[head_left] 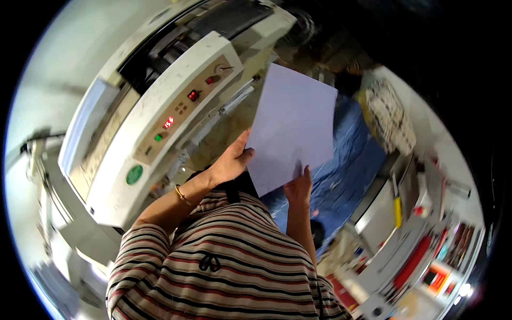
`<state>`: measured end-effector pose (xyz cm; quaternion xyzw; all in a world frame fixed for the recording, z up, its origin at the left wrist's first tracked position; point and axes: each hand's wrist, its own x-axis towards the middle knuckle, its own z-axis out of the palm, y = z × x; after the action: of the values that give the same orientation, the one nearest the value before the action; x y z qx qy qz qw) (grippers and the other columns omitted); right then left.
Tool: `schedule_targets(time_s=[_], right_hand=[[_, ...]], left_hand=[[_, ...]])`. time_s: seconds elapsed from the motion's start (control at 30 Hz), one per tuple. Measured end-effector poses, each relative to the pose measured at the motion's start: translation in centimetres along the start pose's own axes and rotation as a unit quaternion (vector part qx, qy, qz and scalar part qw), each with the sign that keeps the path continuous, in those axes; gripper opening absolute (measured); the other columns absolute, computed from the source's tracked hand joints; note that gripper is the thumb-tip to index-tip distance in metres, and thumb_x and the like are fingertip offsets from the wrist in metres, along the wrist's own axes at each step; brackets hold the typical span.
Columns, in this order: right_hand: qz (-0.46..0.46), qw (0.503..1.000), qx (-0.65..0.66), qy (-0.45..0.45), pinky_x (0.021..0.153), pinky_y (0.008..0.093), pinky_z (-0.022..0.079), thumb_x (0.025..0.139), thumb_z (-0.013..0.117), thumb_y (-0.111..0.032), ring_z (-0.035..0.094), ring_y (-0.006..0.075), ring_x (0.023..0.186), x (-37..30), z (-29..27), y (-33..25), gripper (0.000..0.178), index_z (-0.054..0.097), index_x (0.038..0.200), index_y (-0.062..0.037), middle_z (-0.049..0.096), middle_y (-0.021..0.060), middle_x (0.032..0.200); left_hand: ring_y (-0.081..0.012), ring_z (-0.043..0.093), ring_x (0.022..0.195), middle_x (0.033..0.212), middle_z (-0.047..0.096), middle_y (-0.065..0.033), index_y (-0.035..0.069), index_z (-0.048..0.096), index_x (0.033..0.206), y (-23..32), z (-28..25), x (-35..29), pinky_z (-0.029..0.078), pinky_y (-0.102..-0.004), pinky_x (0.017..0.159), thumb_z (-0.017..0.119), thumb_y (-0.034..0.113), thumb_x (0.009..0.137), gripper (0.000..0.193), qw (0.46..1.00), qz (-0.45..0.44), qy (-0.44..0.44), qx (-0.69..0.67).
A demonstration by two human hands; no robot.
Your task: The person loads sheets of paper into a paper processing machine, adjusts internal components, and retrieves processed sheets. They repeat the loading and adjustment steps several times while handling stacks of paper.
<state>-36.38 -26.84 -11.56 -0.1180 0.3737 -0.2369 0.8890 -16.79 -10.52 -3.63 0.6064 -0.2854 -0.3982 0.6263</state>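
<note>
Pale lilac-white paper [294, 114] is held up in front of me, its flat face toward me; whether it is one sheet or a thin stack I cannot tell. My left hand [233, 158], with a gold bracelet on the wrist, grips the paper's left edge, thumb on the near face and the other fingers mostly hidden. At the lower right edge, my right hand [300, 186] holds the paper too, most of its fingers hidden behind it. Left of the paper stands a large cream machine [176, 90] with buttons and a lit red display.
Blue cloth [344, 165] covers a surface behind the paper to the right. A patterned cloth bundle [388, 114] lies beyond it. At the right, a yellow-handled tool [397, 205] rests near a cluttered bench with a red bar [413, 261] and an orange-and-white box [438, 278].
</note>
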Motion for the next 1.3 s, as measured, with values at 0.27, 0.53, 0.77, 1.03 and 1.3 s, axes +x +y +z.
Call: schedule_targets(time_s=[0.27,0.53,0.77,1.03,1.3], right_hand=[[-0.109,0.937,-0.329,-0.052,0.081,0.0400,0.049,0.085,0.065,-0.012,0.058,0.0246,0.095,7.6,7.4,-12.2,0.028,0.055,0.110,-0.0016,0.059,0.0097,0.105],[-0.047,0.843,-0.521,-0.129,0.095,0.0423,0.041,0.084,0.068,-0.017,0.049,0.0285,0.113,17.2,21.9,-14.4,0.052,0.045,0.126,0.0025,0.051,0.0143,0.124],[0.066,0.806,-0.567,-0.158,0.093,0.0397,0.042,0.087,0.061,-0.020,0.052,0.0264,0.109,26.7,30.3,-12.3,0.040,0.051,0.120,0.0018,0.055,0.0117,0.121],[0.187,0.756,-0.612,-0.135,0.091,0.0414,0.045,0.090,0.055,-0.026,0.056,0.0286,0.106,33.2,37.0,-8.8,0.041,0.051,0.123,-0.0007,0.058,0.0138,0.118],[0.144,0.666,-0.710,-0.178,0.089,0.0439,0.047,0.089,0.056,-0.031,0.057,0.0300,0.106,38.0,43.5,-5.6,0.051,0.046,0.128,0.0003,0.056,0.0157,0.120]], left_hand=[[-0.0080,0.046,0.091,0.112,0.052,-0.0003,0.003,0.038,0.131,3.0,2.9,0.3,0.041,-0.0229,0.080,0.053,0.004,0.092,0.042,0.978,-0.017,0.130,-0.164],[-0.0167,0.056,0.094,0.108,0.057,-0.0086,0.002,0.042,0.126,4.8,-3.4,5.0,0.051,-0.0319,0.077,0.047,0.026,0.097,0.038,0.896,0.016,0.273,-0.351],[-0.0192,0.060,0.090,0.105,0.057,-0.0109,-0.001,0.044,0.119,6.1,-10.0,11.1,0.054,-0.0333,0.074,0.042,0.022,0.097,0.032,0.854,0.052,0.321,-0.407],[-0.0163,0.058,0.088,0.102,0.057,-0.0082,0.002,0.046,0.116,7.4,-15.3,14.3,0.050,-0.0312,0.069,0.045,0.020,0.096,0.027,0.804,0.041,0.363,-0.470],[-0.0205,0.060,0.093,0.106,0.057,-0.0120,-0.001,0.045,0.118,5.9,-15.9,17.7,0.055,-0.0345,0.071,0.043,0.019,0.097,0.030,0.784,0.070,0.383,-0.484]])
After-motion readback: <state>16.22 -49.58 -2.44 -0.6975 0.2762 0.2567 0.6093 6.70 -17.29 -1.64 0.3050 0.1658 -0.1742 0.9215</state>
